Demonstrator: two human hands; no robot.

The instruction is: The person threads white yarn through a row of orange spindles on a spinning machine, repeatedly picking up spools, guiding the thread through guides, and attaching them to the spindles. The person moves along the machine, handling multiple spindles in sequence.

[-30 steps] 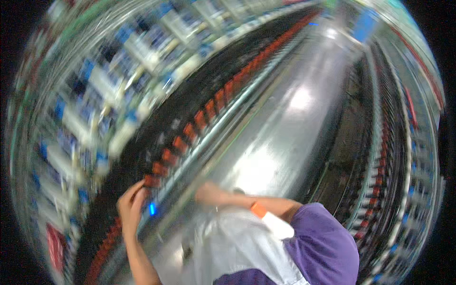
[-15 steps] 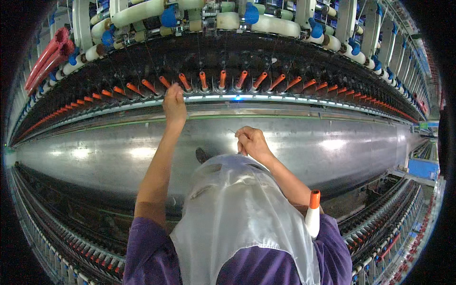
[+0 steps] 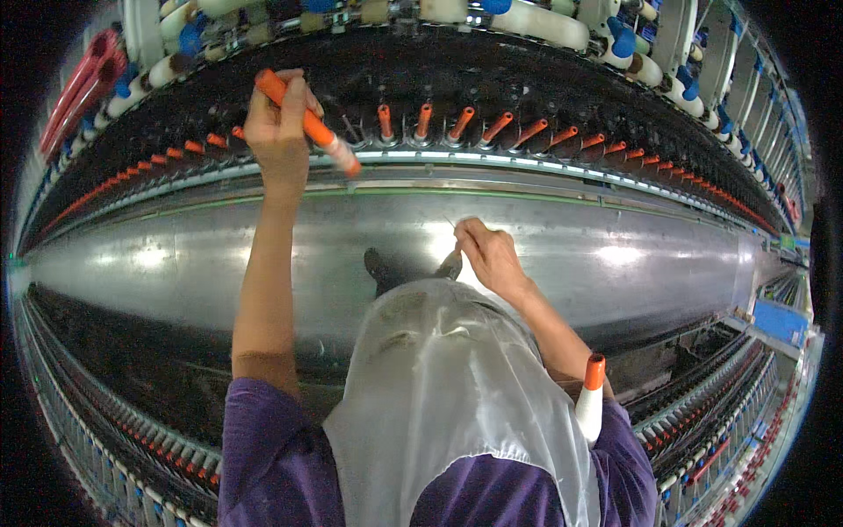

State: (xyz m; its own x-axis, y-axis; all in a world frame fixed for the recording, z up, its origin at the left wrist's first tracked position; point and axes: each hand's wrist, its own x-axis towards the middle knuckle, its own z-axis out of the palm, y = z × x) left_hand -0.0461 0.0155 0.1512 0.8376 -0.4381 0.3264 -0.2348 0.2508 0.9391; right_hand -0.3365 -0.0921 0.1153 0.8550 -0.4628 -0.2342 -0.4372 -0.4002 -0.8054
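Two hands at work here. Left hand (image 3: 279, 132) has its grip clenched round an orange bobbin tube (image 3: 306, 121), tilted, pale tip pointing down-right, held just in front of the row of orange spindles (image 3: 461, 123) on the spinning frame. Right hand (image 3: 489, 255) is pinched shut over the shiny metal panel (image 3: 659, 255), maybe on a thread, can't really tell. Clear plastic bag (image 3: 457, 395) hangs at the chest; what's inside is hard to make out. Another white tube with orange tip (image 3: 590, 400) sits by the right elbow. Half a second ago the left hand was bare at the spindles; now it's got the tube lifted out.
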